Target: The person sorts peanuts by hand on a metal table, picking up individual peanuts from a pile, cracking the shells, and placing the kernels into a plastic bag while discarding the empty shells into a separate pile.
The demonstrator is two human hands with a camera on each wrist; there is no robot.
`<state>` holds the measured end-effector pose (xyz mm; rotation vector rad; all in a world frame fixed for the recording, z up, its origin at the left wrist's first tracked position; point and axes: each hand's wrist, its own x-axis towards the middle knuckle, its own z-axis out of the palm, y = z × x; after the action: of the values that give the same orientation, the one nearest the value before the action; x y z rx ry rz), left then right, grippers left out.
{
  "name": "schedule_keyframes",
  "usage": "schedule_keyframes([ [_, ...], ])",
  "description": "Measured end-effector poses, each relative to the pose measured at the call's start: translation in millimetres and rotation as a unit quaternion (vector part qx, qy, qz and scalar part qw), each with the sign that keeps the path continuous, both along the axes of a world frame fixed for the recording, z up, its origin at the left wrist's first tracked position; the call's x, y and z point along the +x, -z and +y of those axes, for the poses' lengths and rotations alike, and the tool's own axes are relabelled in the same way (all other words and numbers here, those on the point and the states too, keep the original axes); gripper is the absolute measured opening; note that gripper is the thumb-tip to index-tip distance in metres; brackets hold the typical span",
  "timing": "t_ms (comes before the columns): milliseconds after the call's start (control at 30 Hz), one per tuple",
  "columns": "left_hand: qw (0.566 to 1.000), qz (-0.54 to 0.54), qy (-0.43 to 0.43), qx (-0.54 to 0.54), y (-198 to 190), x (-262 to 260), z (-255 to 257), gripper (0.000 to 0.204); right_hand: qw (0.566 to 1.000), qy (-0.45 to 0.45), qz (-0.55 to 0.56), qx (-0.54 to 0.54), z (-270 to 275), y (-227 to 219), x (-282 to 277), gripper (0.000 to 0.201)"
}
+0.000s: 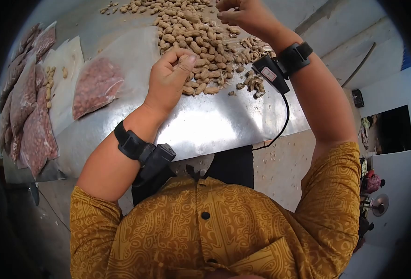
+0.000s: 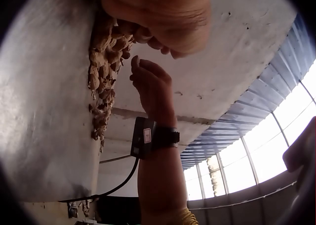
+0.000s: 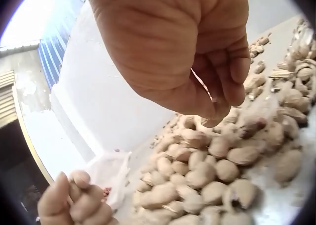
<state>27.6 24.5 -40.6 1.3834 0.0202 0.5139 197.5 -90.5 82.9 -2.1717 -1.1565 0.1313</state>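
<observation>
Over the near part of a heap of unshelled peanuts, my left hand pinches what looks like a peanut between thumb and curled fingers. The right hand is raised above the heap's far right side, its fingers loosely bent and a gap showing between them. In the right wrist view, that hand hangs over the peanuts; whether anything small lies at its fingertips is unclear. The left wrist view shows the right hand apart from the left hand.
A bag of pink kernels lies left of the heap on the metal table, with more filled bags at the far left. Broken shells lie at the heap's right. A black cable hangs over the table's front edge.
</observation>
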Motion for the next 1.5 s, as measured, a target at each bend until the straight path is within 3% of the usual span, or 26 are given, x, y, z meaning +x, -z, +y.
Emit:
schedule_keyframes([
  [100, 1.0, -0.006, -0.007, 0.013, 1, 1, 0, 0.019, 0.982, -0.066, -0.106, -0.139, -18, 9, -10, 0.024],
  [233, 1.0, -0.019, -0.012, 0.02, 3, 3, -1, 0.019, 0.961, -0.137, -0.081, -0.225, -41, 46, -5, 0.021],
  [333, 1.0, -0.025, -0.006, 0.008, 4, 3, -2, 0.02, 0.955, -0.176, -0.122, -0.206, -47, 66, -3, 0.023],
  [567, 1.0, -0.005, -0.017, 0.01, 2, 1, 0, 0.02, 0.98, -0.117, -0.12, -0.106, -45, 66, -19, 0.024],
  [667, 1.0, -0.005, -0.016, 0.021, 2, 2, 0, 0.02, 0.969, -0.154, -0.169, -0.09, -38, 75, -16, 0.026],
  [933, 1.0, -0.008, -0.008, 0.009, 3, 3, -2, 0.018, 0.965, -0.122, -0.146, -0.182, -20, 79, -6, 0.022],
  [1067, 1.0, -0.009, -0.014, 0.004, 0, 2, -3, 0.017, 0.982, -0.079, -0.017, -0.172, -12, 75, 0, 0.016],
  [1167, 1.0, -0.007, -0.014, -0.001, 0, 2, -2, 0.016, 0.978, -0.105, -0.033, -0.176, -8, 70, 8, 0.014],
  [1267, 1.0, 0.006, -0.019, -0.003, 2, 1, -3, 0.017, 0.98, -0.079, 0.051, -0.176, 2, 47, 1, 0.015],
  [1367, 1.0, 0.013, -0.02, 0.004, -2, 1, -1, 0.019, 0.994, -0.056, 0.097, 0.012, 17, 34, -6, 0.015],
  [1400, 1.0, 0.01, -0.021, 0.001, -3, 1, -2, 0.018, 0.997, -0.052, 0.031, 0.037, 21, 27, -6, 0.019],
  [1500, 1.0, 0.002, -0.02, 0.008, 2, 3, -1, 0.016, 0.988, -0.059, -0.137, -0.041, 12, 23, 6, 0.022],
])
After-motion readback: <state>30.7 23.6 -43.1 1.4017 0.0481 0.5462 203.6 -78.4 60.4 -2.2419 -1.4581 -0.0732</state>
